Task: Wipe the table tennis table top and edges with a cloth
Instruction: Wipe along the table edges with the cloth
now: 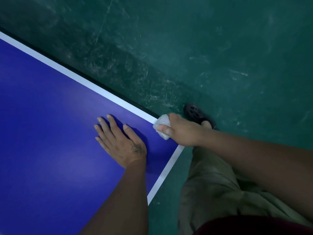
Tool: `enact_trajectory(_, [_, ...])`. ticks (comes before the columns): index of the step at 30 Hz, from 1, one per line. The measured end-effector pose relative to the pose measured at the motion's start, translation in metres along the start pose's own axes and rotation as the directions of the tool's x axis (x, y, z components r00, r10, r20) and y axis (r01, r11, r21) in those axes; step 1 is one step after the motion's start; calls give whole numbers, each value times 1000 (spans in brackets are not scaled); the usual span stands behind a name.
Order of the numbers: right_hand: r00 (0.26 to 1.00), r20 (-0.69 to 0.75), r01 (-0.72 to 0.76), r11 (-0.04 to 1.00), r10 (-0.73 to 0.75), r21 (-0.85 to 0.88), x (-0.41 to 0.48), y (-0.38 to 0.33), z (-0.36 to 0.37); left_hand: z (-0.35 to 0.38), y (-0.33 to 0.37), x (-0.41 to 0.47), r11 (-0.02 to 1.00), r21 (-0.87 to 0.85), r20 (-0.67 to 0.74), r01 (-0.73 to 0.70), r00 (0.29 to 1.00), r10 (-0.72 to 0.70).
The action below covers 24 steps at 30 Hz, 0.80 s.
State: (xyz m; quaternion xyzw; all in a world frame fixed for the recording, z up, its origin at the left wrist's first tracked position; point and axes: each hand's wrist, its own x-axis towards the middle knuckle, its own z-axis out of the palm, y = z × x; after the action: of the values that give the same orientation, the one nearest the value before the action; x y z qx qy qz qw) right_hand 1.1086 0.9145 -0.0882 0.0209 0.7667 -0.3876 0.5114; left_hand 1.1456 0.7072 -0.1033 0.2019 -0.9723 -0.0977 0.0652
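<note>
Left hand (122,141) flat, right hand (182,131) gripping cloth (161,123)

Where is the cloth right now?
In the head view the white cloth sits bunched in the right hand at the corner of the blue table, on its white edge line, just right of the left hand lying flat on the top.

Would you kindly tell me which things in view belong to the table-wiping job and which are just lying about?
Belong to the job:
table tennis table, blue top with white edge lines
cloth, at the table's corner
right hand, gripping the cloth
left hand, flat on the top

Just there:
green floor
dark shoe
trousers
</note>
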Motion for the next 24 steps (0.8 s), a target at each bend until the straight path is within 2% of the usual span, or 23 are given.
enact_trajectory(2, [997,-36,77,992,-74,98,22,-31,-4,2,-2,1,1000,-17,9,0,1000,0])
enact_trajectory(6, [997,-32,71,994,-69,84,60,-84,-14,-2,-3,1,999,-49,37,-15,999,17])
enact_trajectory(10, [992,0,121,969,-124,217,49,-68,-15,-1,-4,1,999,-53,44,2,999,0])
enact_trajectory(13, [977,-39,211,969,-208,131,22,-28,-19,-1,-4,1,998,-64,49,-1,999,4])
enact_trajectory(15, [984,106,143,989,-145,24,10,-14,-21,-1,-4,2,998,-63,54,-9,998,12])
enact_trajectory(16, [982,179,72,995,-60,-62,8,-14,-23,-1,-5,2,998,-65,62,-7,998,11])
enact_trajectory(18, [976,217,4,985,35,-174,14,-26,-28,-2,-5,2,998,-70,83,1,997,5])
enact_trajectory(24, [981,182,74,997,-69,-22,79,-122,-45,-5,-3,3,998,-55,126,27,992,-20])
